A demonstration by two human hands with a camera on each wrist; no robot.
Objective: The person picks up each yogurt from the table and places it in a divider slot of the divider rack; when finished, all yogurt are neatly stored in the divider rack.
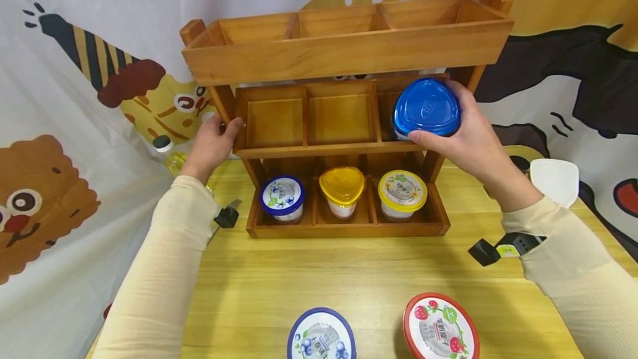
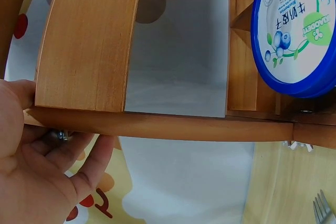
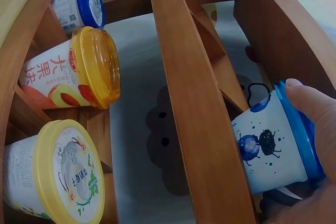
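Note:
My right hand [image 1: 473, 132] grips a yogurt cup with a blue triangular lid [image 1: 427, 107] at the right compartment of the middle tier of a wooden rack [image 1: 349, 51]. The right wrist view shows the thumb over the lid and the cup's printed white side [image 3: 270, 145], partly inside the compartment; its base is hidden. My left hand [image 1: 211, 145] holds the rack's left side at the middle tier, thumb in front and fingers behind the frame. On the bottom tier stand a blue-rimmed cup [image 1: 282, 195], an orange-lidded cup [image 1: 341, 187] and a yellow-rimmed cup [image 1: 402, 193], one per compartment.
Near the table's front are a blue-rimmed cup [image 1: 321, 337] and a red-rimmed strawberry cup [image 1: 441, 328]. A bottle with a dark green cap [image 1: 169, 154] stands left of the rack. A fork [image 2: 324, 211] lies at left, and a white spatula-like piece [image 1: 555, 181] at right.

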